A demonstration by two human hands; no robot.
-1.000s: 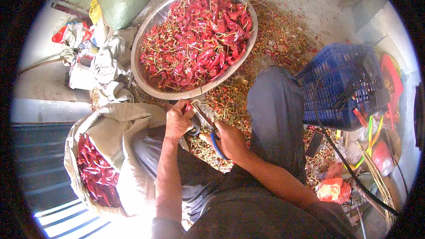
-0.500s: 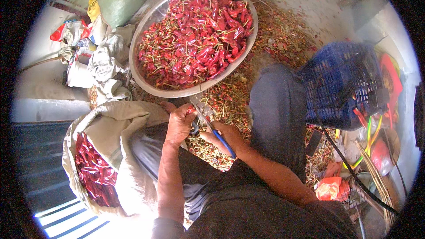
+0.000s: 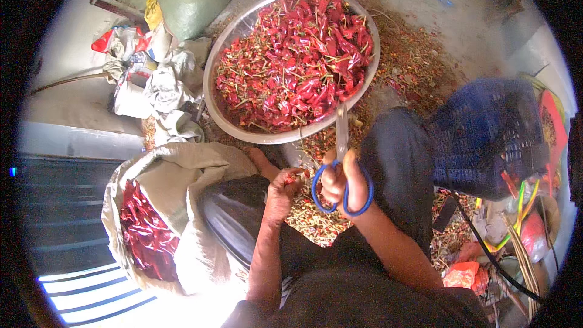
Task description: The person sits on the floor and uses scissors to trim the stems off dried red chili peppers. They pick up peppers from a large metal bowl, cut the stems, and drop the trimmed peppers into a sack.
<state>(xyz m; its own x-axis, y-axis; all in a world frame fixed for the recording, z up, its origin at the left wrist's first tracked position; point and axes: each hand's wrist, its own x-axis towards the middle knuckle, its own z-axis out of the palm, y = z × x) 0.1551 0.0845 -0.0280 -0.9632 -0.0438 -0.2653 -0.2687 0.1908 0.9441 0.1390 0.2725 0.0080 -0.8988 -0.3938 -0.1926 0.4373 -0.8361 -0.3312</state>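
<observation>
A wide metal basin (image 3: 220,123) full of dried red chili peppers (image 3: 303,67) with pale stems lies in front of me. My right hand (image 3: 352,189) grips a pair of scissors (image 3: 342,136) with blue handles; their blades point away from me, look nearly closed and reach the basin's near rim. My left hand (image 3: 284,193) is closed, left of the scissors, with a bit of a red chili pepper (image 3: 296,177) showing at its fingertips. Most of that pepper is hidden by the fingers. By my left leg stands an opened woven sack (image 3: 200,170) holding red peppers (image 3: 146,234).
Cut stems and scraps (image 3: 319,225) cover the floor between my legs. Right of my right knee stands a blue plastic crate (image 3: 486,140), with a black cable (image 3: 480,240) and orange bag (image 3: 463,274) nearby. Crumpled white bags (image 3: 173,85) and a green sack (image 3: 194,0) lie far left.
The scissors have swung from pointing up-left beside the left hand to pointing straight away, apart from it. My right hand has turned. The whole view has shifted, so the scene sits farther right.
</observation>
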